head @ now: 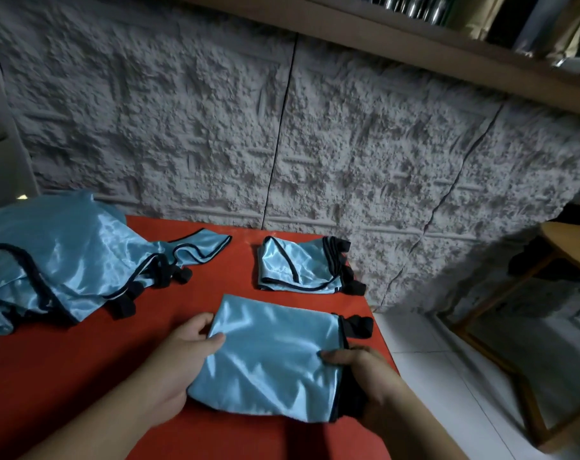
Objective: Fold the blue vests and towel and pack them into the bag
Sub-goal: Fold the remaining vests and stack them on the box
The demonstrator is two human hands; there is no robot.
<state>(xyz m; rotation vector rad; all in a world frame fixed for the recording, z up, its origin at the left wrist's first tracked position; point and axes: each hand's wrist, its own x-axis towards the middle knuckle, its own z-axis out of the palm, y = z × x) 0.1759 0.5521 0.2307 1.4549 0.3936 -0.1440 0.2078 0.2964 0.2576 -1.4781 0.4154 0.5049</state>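
A rough grey textured wall (215, 127) fills the upper half of the frame, and below it my red table (49, 376) covers the lower left. On the table at the left edge lies a loose heap of shiny light-blue satin vests with black trim and black straps (59, 260), unfolded and rumpled. In the lower middle I hold a folded light-blue satin vest (268, 356), a flat rectangle with its black straps at the right side. My left hand (185, 353) grips its left edge, thumb on top and fingers curled under. My right hand (365, 376) grips the right edge by the black trim, thumb resting on the satin. Just above, near the wall, sits a smaller folded light-blue vest (298, 267), apart from the one I hold.
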